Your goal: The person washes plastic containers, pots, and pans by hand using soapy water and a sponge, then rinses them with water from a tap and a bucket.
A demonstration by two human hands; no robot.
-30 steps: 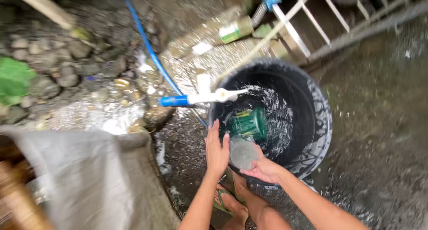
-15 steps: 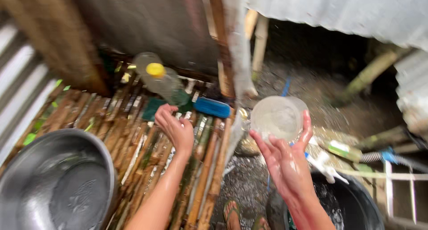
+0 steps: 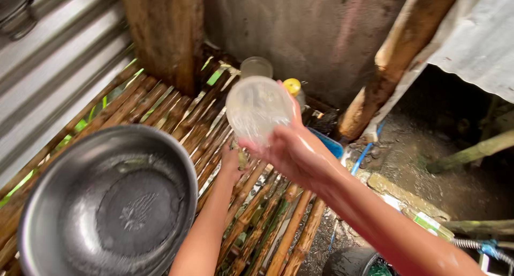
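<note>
My right hand (image 3: 292, 150) holds a clear, wet plastic container (image 3: 258, 109) up over the bamboo slat rack (image 3: 160, 107), its round bottom facing me. My left hand (image 3: 232, 161) rests low on the slats, mostly hidden behind the right hand, so its fingers do not show. A large empty metal basin (image 3: 107, 201) sits on the rack at the lower left, wet inside. Behind the container stand a clear jar (image 3: 256, 67) and a bottle with a yellow cap (image 3: 292, 86).
A blue brush (image 3: 329, 145) lies at the rack's right edge. A thick wooden post (image 3: 393, 56) leans at the right, another post (image 3: 163, 35) stands at the back. Corrugated metal sheet (image 3: 48, 78) lines the left. A black tub (image 3: 350, 262) and wet ground lie below right.
My view swung from the black water tub to the bamboo rack. My right hand carried the clear container left, over the rack. The left hand dropped behind it onto the slats.
</note>
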